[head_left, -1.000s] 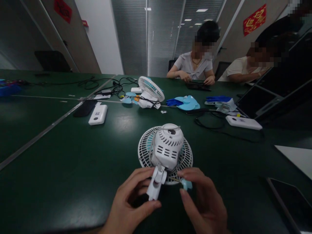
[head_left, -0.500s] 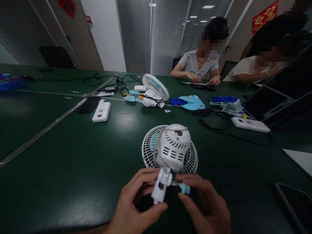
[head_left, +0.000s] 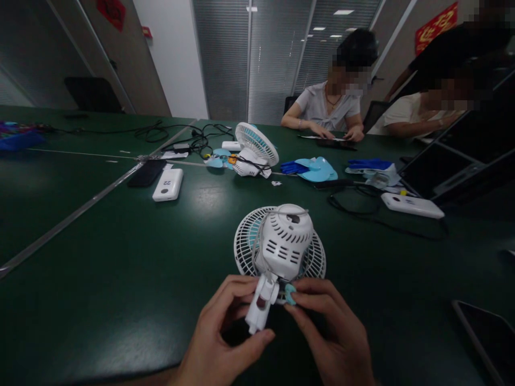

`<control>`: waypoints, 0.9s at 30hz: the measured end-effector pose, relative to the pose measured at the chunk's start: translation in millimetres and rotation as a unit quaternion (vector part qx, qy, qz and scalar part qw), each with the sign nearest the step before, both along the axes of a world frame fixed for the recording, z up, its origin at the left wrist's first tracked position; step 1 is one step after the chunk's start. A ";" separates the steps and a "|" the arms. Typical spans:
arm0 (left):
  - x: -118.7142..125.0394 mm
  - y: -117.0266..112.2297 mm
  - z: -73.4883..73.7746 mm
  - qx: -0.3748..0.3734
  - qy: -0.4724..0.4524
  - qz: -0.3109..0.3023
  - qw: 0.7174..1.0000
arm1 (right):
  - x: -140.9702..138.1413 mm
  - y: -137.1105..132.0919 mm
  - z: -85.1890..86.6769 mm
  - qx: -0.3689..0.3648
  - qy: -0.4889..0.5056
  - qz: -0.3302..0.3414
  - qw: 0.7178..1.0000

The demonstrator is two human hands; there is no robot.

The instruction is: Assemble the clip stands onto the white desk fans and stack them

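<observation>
In the head view, the white clip fan [head_left: 285, 246] rests grille-down on the dark green tabletop [head_left: 120, 289], its vented motor housing facing up. Your left hand [head_left: 225, 329] is half closed, fingers and thumb gripping the white hinged bracket [head_left: 256, 317] on the fan's near side. Your right hand [head_left: 332, 324] is nearly closed, fingertips pinching a light-blue knob [head_left: 290, 294] just right of that bracket. Beyond the fan stands a second fan [head_left: 248, 165]; left of it and farther off lies a white power bank [head_left: 168, 185].
</observation>
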State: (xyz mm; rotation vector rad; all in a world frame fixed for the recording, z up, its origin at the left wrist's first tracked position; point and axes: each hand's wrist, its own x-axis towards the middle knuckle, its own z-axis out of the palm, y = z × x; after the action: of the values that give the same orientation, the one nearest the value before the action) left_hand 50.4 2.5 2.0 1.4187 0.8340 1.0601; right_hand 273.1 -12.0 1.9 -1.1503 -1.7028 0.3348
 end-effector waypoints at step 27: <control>-1.8 3.6 -2.0 0.074 0.049 -0.025 0.996 | -3.5 1.8 12.5 0.028 -0.085 0.001 0.996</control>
State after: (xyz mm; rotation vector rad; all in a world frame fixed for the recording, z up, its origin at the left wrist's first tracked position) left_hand 48.6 6.1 0.0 1.6184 0.7991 1.0388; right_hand 269.6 -10.3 14.4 -1.1621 -1.8502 0.1927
